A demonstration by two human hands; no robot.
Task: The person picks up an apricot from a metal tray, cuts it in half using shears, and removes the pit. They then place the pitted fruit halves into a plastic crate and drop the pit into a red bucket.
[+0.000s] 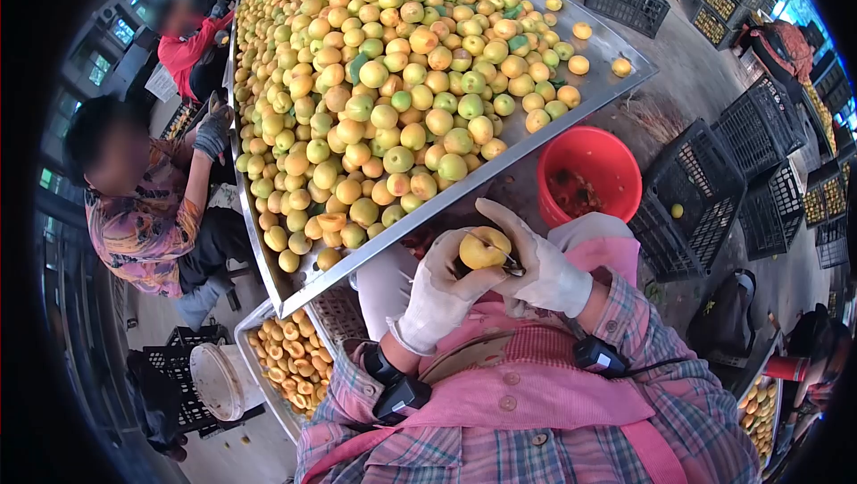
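My left hand, in a white glove, is wrapped round a yellow apricot above my lap. My right hand, gloved too, is closed on a small metal tool whose end touches the fruit's right side; its index finger stretches over the top. The tool is mostly hidden by the fingers. Just beyond my hands is the metal table, heaped with yellow and green apricots. To the left of my lap, a tray holds halved apricots.
A red bucket with dark scraps stands right of the table corner. Black crates line the right side. On the left sits a person with a gloved hand at the table edge, near a white bucket. Another person sits farther back.
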